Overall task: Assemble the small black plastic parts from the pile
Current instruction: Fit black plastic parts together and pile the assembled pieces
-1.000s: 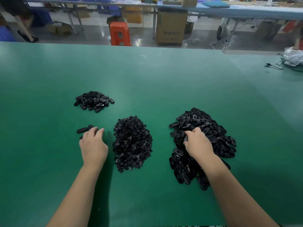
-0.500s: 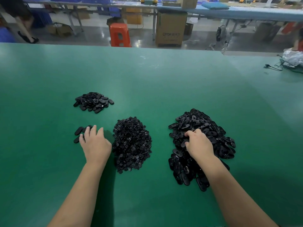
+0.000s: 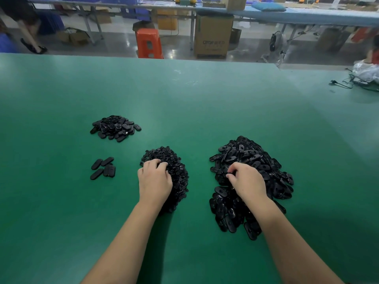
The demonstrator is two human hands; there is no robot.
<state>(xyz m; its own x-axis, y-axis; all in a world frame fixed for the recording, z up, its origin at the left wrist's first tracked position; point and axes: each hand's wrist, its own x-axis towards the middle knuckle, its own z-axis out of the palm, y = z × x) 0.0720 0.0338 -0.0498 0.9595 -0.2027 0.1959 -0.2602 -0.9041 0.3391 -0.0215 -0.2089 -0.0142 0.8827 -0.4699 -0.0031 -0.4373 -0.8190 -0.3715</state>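
black plastic parts sit in two heaps under me, my left hand (image 3: 154, 179) curled into the round-piece pile (image 3: 174, 173), right hand (image 3: 247, 180) pinching in the oval-shell pile (image 3: 252, 160), and i judge loose heaps could scatter.

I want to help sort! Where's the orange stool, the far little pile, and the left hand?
Orange stool (image 3: 149, 43), head view, its front.
Far little pile (image 3: 114, 128), head view, its middle.
Left hand (image 3: 154, 180), head view, its back.
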